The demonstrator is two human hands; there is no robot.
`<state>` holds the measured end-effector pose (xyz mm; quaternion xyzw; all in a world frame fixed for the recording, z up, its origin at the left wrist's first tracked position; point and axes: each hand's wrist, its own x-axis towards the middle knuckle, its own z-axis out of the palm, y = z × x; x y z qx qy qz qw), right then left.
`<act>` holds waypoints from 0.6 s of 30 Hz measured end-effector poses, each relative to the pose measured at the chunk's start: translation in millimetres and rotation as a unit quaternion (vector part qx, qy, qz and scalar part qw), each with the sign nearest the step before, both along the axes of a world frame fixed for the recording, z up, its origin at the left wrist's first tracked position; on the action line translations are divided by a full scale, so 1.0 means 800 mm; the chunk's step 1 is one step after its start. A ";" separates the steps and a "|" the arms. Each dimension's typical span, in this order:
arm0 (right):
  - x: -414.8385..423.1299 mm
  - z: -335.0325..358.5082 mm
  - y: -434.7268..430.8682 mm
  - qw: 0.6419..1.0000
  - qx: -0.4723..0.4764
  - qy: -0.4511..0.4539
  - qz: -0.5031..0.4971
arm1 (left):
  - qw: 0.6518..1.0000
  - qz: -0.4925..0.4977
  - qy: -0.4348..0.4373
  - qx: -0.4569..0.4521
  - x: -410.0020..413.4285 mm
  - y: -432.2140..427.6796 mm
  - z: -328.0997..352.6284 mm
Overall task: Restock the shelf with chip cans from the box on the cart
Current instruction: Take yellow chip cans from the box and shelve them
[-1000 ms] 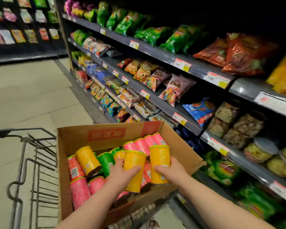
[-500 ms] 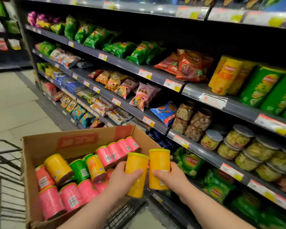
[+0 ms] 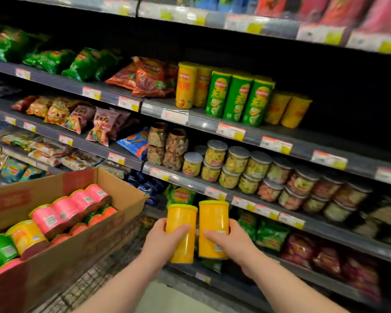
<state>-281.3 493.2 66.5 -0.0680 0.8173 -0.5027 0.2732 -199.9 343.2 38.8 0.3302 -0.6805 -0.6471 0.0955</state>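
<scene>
Between cart box [image 3: 113, 184] and shelf [image 3: 280, 136], left hand [image 3: 165, 240] and right hand [image 3: 233, 242] each grip one upright yellow can [image 3: 182, 231] [image 3: 212, 227], lids up for standing beside shelved yellow cans [image 3: 287, 111]

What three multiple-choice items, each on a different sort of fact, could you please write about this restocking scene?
1. Where do the three upright green cans stand? A) on the floor B) on the topmost shelf C) on the shelf above the jars
2. How many yellow cans do the left hand and right hand hold together? A) one B) two C) four
3. How do the pink cans in the box lie? A) on their sides B) upright C) upside down

1 C: they stand one level over the jars.
2 B: each hand grips one.
3 A: their sides face up.
</scene>
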 end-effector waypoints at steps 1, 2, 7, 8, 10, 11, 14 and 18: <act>-0.003 0.001 0.021 1.000 -0.004 -0.002 -0.004 | 1.000 -0.008 0.002 0.007 -0.006 0.019 0.001; -0.006 0.002 0.041 1.000 -0.008 -0.003 -0.011 | 1.000 -0.015 0.003 0.011 -0.012 0.038 0.002; -0.020 0.004 0.126 0.998 -0.021 0.003 -0.053 | 0.998 -0.053 0.015 0.036 -0.043 0.120 0.009; -0.024 0.006 0.140 0.998 -0.027 0.004 -0.064 | 0.997 -0.057 0.019 0.043 -0.049 0.133 0.012; -0.030 0.013 0.163 0.997 -0.037 0.010 -0.070 | 0.996 -0.066 0.027 0.047 -0.061 0.154 0.019; -0.034 0.016 0.173 0.996 -0.046 0.014 -0.071 | 0.996 -0.073 0.031 0.046 -0.066 0.161 0.023; -0.046 0.025 0.190 0.994 -0.067 0.022 -0.080 | 0.994 -0.089 0.044 0.047 -0.081 0.175 0.035; -0.064 0.037 0.199 0.991 -0.079 0.031 -0.101 | 0.991 -0.111 0.058 0.043 -0.109 0.182 0.051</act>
